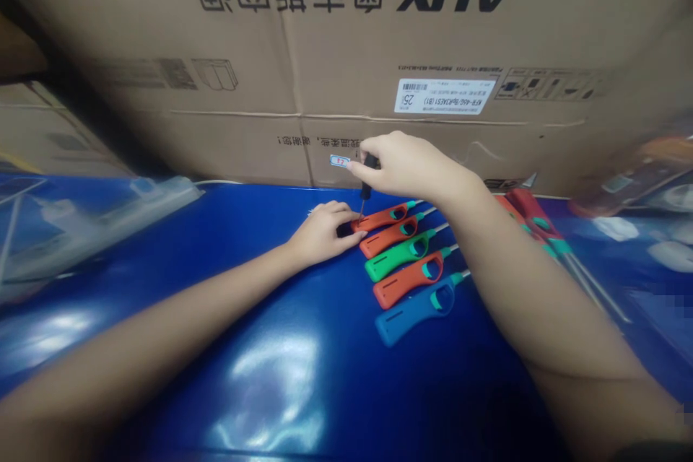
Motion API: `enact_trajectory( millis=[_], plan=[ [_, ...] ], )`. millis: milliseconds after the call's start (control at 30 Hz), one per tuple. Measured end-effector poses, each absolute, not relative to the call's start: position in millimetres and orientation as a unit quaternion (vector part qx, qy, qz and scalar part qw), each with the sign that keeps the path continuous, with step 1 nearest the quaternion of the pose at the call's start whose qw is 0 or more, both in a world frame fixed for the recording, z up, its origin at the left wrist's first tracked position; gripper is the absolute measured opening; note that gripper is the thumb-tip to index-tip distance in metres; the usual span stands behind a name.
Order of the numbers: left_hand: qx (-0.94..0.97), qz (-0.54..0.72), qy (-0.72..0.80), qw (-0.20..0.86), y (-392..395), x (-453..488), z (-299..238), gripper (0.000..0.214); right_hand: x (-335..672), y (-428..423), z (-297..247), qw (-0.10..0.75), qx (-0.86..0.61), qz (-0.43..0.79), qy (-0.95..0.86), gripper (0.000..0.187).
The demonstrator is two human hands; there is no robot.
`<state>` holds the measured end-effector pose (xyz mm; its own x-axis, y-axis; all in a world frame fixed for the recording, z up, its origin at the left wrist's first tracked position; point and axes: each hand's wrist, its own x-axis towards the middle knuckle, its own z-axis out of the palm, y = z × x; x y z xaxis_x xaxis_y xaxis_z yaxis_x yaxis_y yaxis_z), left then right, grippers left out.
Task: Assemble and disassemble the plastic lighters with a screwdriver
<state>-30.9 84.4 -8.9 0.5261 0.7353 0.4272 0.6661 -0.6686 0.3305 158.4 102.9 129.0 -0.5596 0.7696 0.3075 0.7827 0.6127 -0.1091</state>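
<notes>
My right hand (pixel 406 162) is closed around the black handle of a small screwdriver (pixel 367 188), held upright. A small white label with a blue border (pixel 339 160) sticks out beside the thumb. The screwdriver's tip meets the handle of the farthest orange utility lighter (pixel 383 218). My left hand (pixel 325 234) grips that lighter's butt end between fingers and thumb. Nearer to me in a row lie another orange lighter (pixel 390 237), a green lighter (pixel 395 258), a third orange lighter (pixel 406 281) and a blue lighter (pixel 414 314). My right forearm hides some metal nozzles.
A large cardboard box (pixel 325 86) with upside-down print stands behind the blue table surface (pixel 260 346). More red lighters (pixel 533 216) lie right of my forearm. Clear plastic packaging (pixel 97 231) sits at left; a blurred transparent bag (pixel 622 177) is at far right.
</notes>
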Motion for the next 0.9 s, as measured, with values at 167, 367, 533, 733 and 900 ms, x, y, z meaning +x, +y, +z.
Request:
enact_trajectory(
  millis=[167,367,533,733,900],
  plan=[
    [0.873,0.276,0.397,0.060,84.5,-31.4,-9.0,0.029,161.3,106.4,129.2,0.162,-0.377,0.077,-0.909,0.017],
    [0.874,0.284,0.390,0.058,84.3,-30.4,-8.5,0.030,162.5,107.7,127.8,0.178,-0.359,0.056,-0.914,0.013],
    [0.862,0.312,0.388,0.095,83.7,-28.9,-8.2,0.023,163.4,107.6,128.0,0.159,-0.376,0.056,-0.911,0.017],
    [0.862,0.311,0.386,0.106,84.6,-30.0,-7.2,0.018,162.1,108.4,126.5,0.161,-0.350,0.094,-0.918,0.018],
    [0.868,0.303,0.380,0.101,85.8,-30.6,-6.8,0.017,162.4,105.1,130.2,0.152,-0.349,0.049,-0.924,0.024]
  ],
)
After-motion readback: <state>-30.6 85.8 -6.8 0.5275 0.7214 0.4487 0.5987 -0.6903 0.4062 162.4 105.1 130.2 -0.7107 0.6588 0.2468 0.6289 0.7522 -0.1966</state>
